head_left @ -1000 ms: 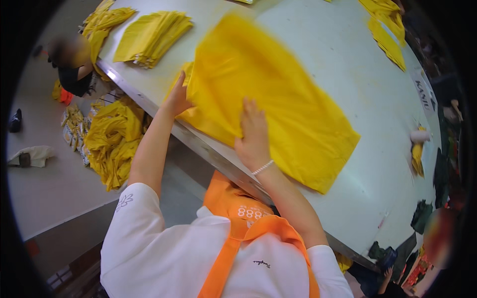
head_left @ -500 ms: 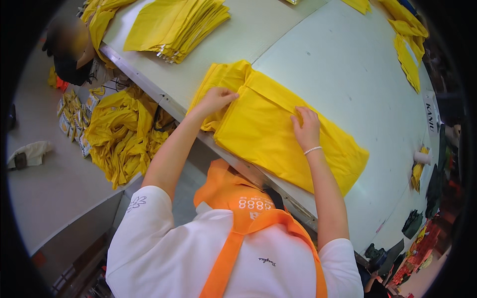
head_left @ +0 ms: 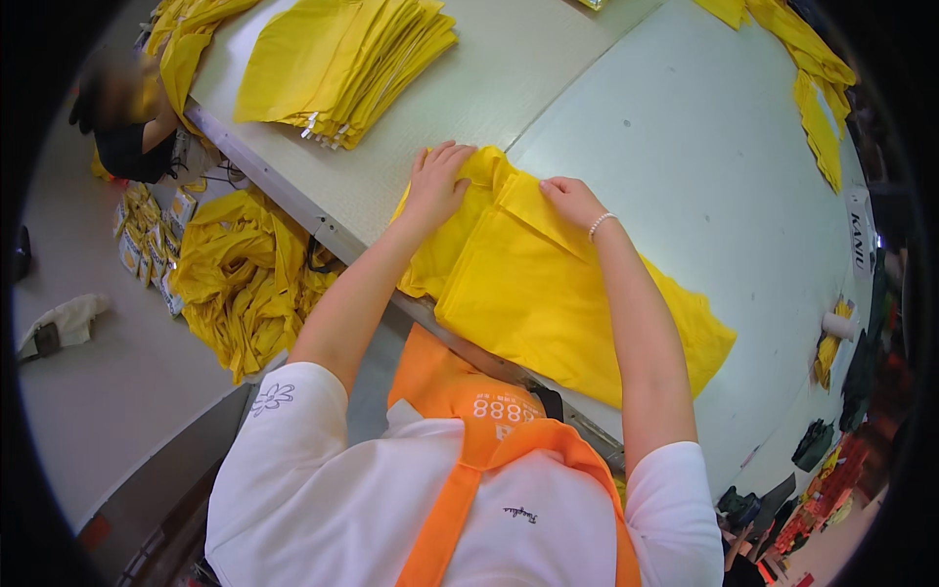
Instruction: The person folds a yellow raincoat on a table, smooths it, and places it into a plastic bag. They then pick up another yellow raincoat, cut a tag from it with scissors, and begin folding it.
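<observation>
A folded yellow cloth (head_left: 528, 303) lies in the middle of the frame on a pale tabletop (head_left: 675, 147), its lower side along the table's near edge. The left hand (head_left: 437, 188), just left of the frame's upper middle, lies on the cloth's upper left end, its grip loose, thumb apart from the fingers. The right hand (head_left: 575, 203), to its right, has its grip closed on the cloth's upper edge, thumb and forefinger together. A stack of folded yellow pieces (head_left: 342, 68) sits upper left; a yellow heap (head_left: 245, 284) lies at left, below the tabletop.
</observation>
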Tool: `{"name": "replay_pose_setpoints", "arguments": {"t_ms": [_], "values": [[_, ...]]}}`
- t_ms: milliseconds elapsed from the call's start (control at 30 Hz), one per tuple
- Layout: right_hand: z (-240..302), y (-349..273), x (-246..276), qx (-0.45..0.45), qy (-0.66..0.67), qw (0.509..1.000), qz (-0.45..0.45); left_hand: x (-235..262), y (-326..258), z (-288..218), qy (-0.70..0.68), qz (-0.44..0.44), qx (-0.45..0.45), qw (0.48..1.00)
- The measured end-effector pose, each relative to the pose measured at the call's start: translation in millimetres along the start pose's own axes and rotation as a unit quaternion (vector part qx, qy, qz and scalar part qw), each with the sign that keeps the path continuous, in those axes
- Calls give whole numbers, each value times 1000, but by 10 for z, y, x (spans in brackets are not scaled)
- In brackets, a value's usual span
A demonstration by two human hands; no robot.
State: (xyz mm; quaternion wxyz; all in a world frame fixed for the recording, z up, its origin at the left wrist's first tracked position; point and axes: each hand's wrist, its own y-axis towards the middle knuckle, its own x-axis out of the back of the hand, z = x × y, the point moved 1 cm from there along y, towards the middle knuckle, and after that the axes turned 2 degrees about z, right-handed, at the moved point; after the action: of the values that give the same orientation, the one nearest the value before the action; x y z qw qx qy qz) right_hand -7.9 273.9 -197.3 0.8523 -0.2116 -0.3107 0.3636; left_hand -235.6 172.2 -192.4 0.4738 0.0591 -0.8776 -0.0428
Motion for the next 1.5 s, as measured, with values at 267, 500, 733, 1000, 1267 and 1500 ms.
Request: {"name": "replay_pose_setpoints", "arguments": {"t_ms": [267, 500, 733, 1000, 1267, 1500], "values": [[120, -128, 143, -2, 89, 989, 121, -118, 88, 266, -104, 52, -16, 993], [-115, -28, -166, 77, 29, 993, -82, 66, 84, -18, 42, 98, -116, 988], [-166, -165, -126, 122, 216, 969, 17, 65, 68, 66, -95, 109, -75, 987], [-170, -263, 211, -51, -70, 993, 78, 23, -29, 99, -35, 112, -137, 984], [-319, -387, 122, -39, -75, 988, -128, 52, 125, -9, 108, 39, 4, 993], [-41, -999, -108, 327, -282, 858, -279, -306, -146, -197, 175, 62, -111, 976]]}}
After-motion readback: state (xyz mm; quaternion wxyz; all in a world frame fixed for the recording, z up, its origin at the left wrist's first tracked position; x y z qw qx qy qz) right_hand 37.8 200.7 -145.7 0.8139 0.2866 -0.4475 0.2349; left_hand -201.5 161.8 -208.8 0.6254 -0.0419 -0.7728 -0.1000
